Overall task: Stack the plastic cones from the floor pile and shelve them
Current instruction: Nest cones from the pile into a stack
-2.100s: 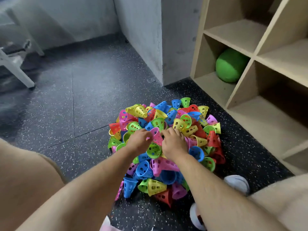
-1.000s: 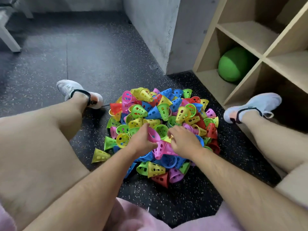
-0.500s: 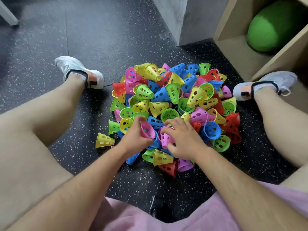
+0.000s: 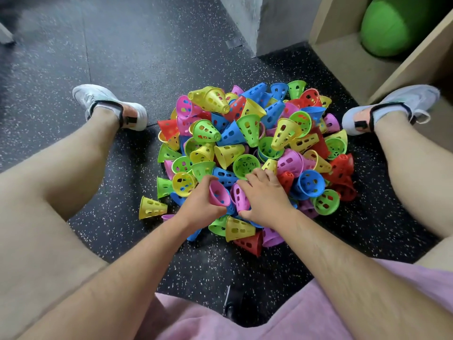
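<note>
No readable text, labels, brands or numbers anywhere in view. Shoes (image 4: pixel 110 106) have dark tabs at the heel, but any marking on them is too small to make out. Cones in the pile (image 4: pixel 255 153) carry only punched holes, no print. Shelf unit (image 4: pixel 343 57) and green ball (image 4: pixel 397 25) are plain.

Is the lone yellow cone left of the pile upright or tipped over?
Tipped over: the yellow cone lies on its side on the floor.
</note>
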